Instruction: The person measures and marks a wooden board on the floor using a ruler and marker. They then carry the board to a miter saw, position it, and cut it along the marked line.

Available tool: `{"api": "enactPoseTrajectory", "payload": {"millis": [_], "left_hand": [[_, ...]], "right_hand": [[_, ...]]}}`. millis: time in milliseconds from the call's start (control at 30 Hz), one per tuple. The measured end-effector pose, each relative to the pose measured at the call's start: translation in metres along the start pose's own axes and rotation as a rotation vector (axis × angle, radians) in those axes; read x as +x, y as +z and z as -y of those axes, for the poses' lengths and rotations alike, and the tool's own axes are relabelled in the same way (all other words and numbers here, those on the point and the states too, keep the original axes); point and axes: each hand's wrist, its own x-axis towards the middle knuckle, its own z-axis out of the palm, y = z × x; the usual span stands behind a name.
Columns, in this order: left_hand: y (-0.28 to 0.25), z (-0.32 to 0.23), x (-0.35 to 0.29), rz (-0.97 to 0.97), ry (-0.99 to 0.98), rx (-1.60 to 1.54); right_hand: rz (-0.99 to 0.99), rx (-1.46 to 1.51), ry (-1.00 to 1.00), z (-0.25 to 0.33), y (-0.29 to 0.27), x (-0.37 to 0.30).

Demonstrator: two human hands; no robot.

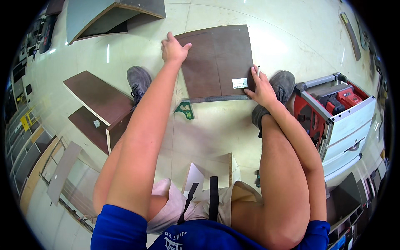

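A dark brown board (204, 58) with a white label lies on the floor between my feet. My left hand (174, 51) is at its far left corner, thumb on top and fingers over the edge. At the near right corner, my right hand (261, 86) rests on the edge with a slim white marking pen (258, 71) between its fingers. A combination square with a green head (184, 111) lies at the board's near edge. Its metal blade (216, 99) runs along that edge toward my right hand.
Brown panels joined into a box (96, 93) stand left of my left shoe (138, 81). Another panel assembly (110, 16) is at the far left. A red and grey table saw (333, 112) stands beside my right shoe (283, 83). A level (351, 35) lies far right. White-faced boards (194, 177) stand near my lap.
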Motion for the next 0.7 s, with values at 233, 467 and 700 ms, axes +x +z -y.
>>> {"api": "enactPoseTrajectory", "payload": {"millis": [233,467,700], "left_hand": [[0.003,-0.028,0.034,0.069,0.607,-0.061],[0.006,-0.047,0.054,0.278,0.66,-0.206],[0.002,-0.053,0.067,0.406,0.609,-0.23]], "right_hand": [[-0.019,-0.065,-0.051,0.005,-0.001,0.001],[0.012,-0.059,-0.042,0.004,-0.001,0.0],[-0.006,-0.083,-0.055,0.003,0.002,0.002]]}}
